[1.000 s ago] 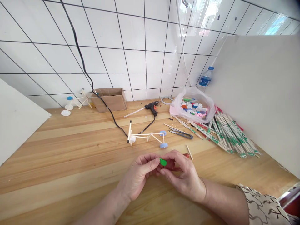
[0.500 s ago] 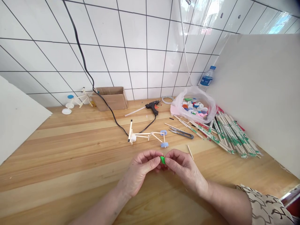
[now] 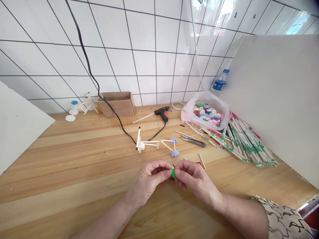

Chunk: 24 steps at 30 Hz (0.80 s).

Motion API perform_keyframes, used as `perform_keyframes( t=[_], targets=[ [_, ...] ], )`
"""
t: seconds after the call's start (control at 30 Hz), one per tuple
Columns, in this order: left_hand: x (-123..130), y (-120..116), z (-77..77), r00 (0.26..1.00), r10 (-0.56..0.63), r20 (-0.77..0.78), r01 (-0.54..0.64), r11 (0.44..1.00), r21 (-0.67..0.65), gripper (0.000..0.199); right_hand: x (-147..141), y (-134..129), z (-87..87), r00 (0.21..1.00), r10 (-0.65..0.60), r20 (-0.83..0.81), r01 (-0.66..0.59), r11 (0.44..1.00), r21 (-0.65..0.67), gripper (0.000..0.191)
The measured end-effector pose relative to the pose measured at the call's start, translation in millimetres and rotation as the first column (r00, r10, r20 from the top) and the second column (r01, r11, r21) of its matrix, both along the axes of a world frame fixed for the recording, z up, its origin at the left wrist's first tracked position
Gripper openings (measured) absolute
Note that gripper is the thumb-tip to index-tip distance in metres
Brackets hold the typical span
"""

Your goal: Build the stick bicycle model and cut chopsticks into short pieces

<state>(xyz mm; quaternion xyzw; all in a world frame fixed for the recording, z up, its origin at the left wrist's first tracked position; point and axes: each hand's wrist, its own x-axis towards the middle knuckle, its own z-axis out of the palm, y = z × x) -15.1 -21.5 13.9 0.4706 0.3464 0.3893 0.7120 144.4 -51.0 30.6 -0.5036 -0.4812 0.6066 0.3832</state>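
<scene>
You pinch the green plastic cap (image 3: pixel 172 173) between the fingertips of your left hand (image 3: pixel 148 181) and right hand (image 3: pixel 196 182), low over the wooden table (image 3: pixel 74 159). Beyond the cap sits a wooden-stick frame (image 3: pixel 157 144) with blue wheels (image 3: pixel 174 153); a loose stick (image 3: pixel 202 161) lies just right of it, with thread snips (image 3: pixel 192 142) farther back.

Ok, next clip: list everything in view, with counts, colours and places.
Stick model: one, pale wood with blue wheels, mid-table.
Second stick model: one, pale wood, far left.
Cardboard box: one, brown, against the wall.
Glue gun: one, black, back centre.
Tape roll: one, white, beside the glue gun.
Plastic bag: one, clear, holding many mixed-colour bottle caps, back right.
Water bottle: one, blue label, behind the bag.
Thread snips: one, black, right of the model.
Wrapped chopsticks: many, white and green, right.
Green plastic piece: one, green, between the hands.
Left hand: one, pinching it.
Right hand: one, pinching it.
</scene>
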Motion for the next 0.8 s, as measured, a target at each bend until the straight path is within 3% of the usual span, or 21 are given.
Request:
perform_keyframes(
  t=[0.43, 0.8],
  targets=[
    [-7, 3, -0.9, 0.99, -0.089, -0.106, 0.111, 0.967, 0.23, 0.012, 2, 0, -5.3, 0.994, -0.01, -0.109, 0.005, 0.999, -0.04, 0.031],
    [-5, 0, 7.1, 0.989, 0.02, -0.145, 0.027, 0.948, 0.316, 0.013, 2, 1, -4.5, 0.979, 0.011, -0.203, -0.021, 0.999, -0.046, 0.029]
  ],
)
